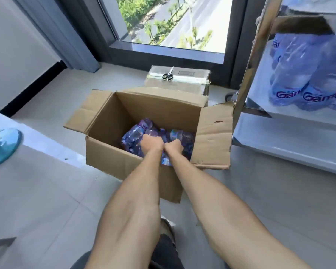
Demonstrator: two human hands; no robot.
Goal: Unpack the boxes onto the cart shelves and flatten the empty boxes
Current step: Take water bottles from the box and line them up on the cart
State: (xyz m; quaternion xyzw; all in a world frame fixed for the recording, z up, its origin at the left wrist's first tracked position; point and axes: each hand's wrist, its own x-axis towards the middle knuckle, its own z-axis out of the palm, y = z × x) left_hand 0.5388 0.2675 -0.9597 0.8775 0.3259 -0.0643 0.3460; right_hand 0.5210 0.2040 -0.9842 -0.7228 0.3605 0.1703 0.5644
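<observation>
Both my hands are down in the open cardboard box point(124, 162) on the floor. Left hand point(152, 145) and right hand point(174, 146) are fisted side by side, knuckles touching, each gripping the shrink wrap of the water bottle pack point(138, 133) at the box bottom. The pack's long axis runs left-right across the box; bottle orientation is too blurred to tell. All four flaps are folded outward, and the right flap point(214, 136) is near the steel cart point(246, 74). A second wrapped bottle pack point(299, 74) lies on the cart's middle shelf. Behind the open box is a taped box point(182, 82) with scissors point(168, 74) on top. Grey tile floor point(47, 200), with a dark-framed window point(173, 49) ahead.
</observation>
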